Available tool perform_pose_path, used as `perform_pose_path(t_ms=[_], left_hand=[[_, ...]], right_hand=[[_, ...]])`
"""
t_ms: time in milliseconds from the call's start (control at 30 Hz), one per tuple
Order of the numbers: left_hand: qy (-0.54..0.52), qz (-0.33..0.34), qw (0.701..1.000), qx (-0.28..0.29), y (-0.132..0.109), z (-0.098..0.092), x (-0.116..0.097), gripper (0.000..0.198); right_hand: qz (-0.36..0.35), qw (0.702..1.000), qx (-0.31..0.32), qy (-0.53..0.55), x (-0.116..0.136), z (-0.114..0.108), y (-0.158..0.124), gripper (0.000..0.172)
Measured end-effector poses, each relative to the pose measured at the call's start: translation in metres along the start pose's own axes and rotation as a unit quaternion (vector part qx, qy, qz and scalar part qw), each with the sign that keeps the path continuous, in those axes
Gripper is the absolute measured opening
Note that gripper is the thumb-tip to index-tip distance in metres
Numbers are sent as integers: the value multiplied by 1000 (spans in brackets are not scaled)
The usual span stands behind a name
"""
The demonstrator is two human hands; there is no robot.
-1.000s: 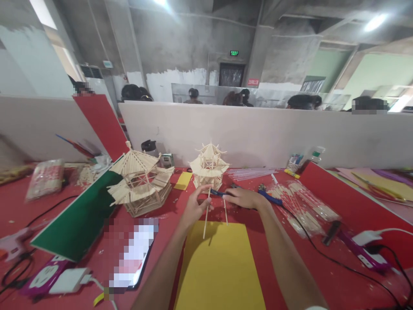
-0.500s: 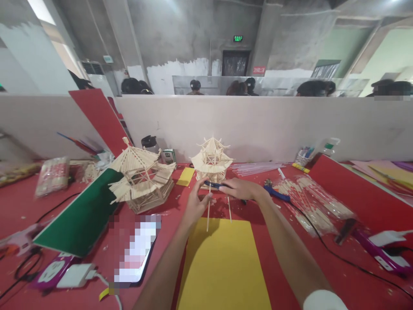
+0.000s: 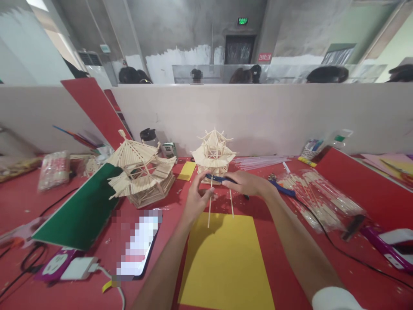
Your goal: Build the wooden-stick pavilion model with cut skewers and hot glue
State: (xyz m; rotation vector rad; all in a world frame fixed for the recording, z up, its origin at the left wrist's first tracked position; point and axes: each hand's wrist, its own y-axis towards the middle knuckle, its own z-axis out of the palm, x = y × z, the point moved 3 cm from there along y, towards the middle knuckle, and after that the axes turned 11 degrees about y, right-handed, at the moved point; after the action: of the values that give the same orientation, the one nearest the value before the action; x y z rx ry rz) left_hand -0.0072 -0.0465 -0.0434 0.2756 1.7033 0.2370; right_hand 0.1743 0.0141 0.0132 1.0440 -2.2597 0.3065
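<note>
Hardly moved, left hand (image 3: 196, 200) pinching stick (image 3: 209, 211), right hand (image 3: 248, 184) closed on blue tool (image 3: 217, 178), handle hidden.

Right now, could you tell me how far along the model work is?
The larger pavilion and smaller pavilion look assembled. In hand: the left hand pinches a thin stick over the yellow sheet; the right hand holds a blue tool at it. Left, probably: trimming and fitting it; stick packets lie nearby.

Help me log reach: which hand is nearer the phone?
Left. The left hand, pinching a stick, is up and right of the phone; the right hand, gripping a blue tool, is farther right, beyond the left hand.
</note>
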Motion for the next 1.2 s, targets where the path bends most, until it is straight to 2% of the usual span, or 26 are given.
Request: perform_pose_path(t_ms=[333,667,1067,1200], left_hand=[[12,-2,1000,2,1,-3,1,69],[16,5,1000,12,2,-4,1,63],[129,28,991,28,6,-16,8,44],[202,93,975,2,6,-21,6,31]], right_hand=[[-5,1000,-11,-11,6,0,0,39],[-4,999,-12,-48,1,3,1,42],[8,994,-18,-112,3,19,6,42],[8,988,-22,-152,5,26,8,46]])
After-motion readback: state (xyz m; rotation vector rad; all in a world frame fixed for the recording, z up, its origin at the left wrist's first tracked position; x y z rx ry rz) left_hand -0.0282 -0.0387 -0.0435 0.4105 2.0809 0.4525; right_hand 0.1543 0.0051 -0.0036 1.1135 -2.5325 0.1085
